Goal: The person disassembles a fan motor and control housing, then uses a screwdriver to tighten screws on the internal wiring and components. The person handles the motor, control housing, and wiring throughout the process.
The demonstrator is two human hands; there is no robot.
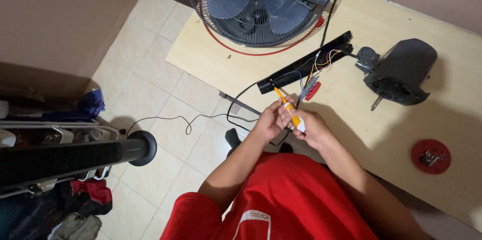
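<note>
My right hand [311, 128] grips a screwdriver [286, 103] with a yellow and white handle, its tip pointing up and left. My left hand [270, 119] meets it at the shaft, fingers closed around something small that I cannot make out. Both hands hover at the near edge of a pale wooden table [351, 104]. Just beyond them lies a long black control housing [301, 64] with coloured wires [321, 62] spilling out and a small red part [312, 91] beside it.
A fan head in a wire guard [261, 4] lies at the table's far end. A dark fan motor [399, 72] sits right, a red round cap [431, 156] nearer. A black cable [201, 118] trails over the tiled floor. A black tower fan [70, 157] and clothes lie left.
</note>
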